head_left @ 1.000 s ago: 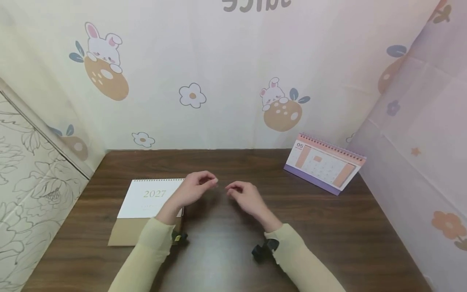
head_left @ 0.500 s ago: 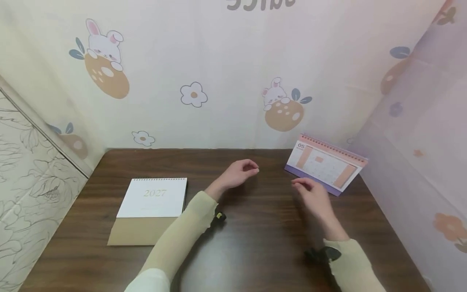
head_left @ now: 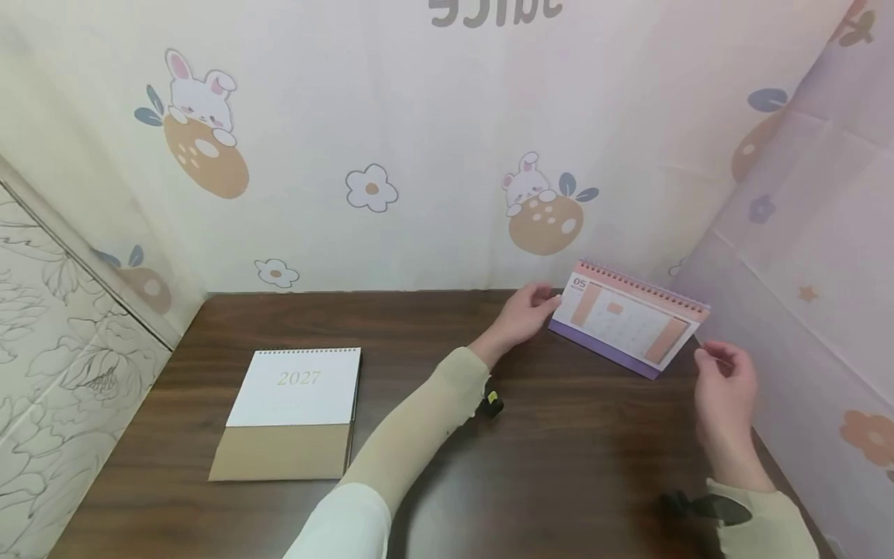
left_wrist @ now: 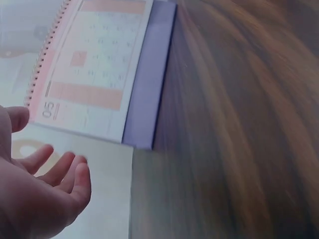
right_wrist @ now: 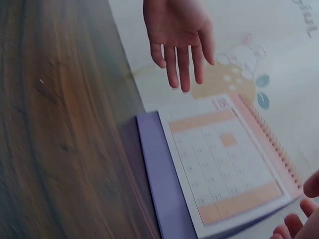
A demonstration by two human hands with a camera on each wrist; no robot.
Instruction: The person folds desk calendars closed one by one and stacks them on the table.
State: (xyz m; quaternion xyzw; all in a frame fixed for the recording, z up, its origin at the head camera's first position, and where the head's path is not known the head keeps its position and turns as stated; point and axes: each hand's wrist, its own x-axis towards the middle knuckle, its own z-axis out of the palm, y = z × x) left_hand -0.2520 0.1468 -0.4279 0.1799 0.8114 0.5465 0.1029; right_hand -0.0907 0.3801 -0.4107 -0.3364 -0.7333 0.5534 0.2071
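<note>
A pink and purple desk calendar stands tilted at the back right, its page reading 05 under a spiral binding. My left hand is at its left edge, fingertips close to the page corner. In the right wrist view that left hand has its fingers extended toward the calendar. My right hand is just off the calendar's right edge, fingers loosely bent. Nothing lies in the palm of the left hand in the left wrist view.
A white 2027 desk calendar with a tan base stands on the left of the dark wooden table. Behind the table hangs a printed curtain, and another patterned sheet borders the right side.
Both hands have moved right from the table's middle, spreading apart to opposite sides of the pink and purple calendar. Both calendars stay where they were.
</note>
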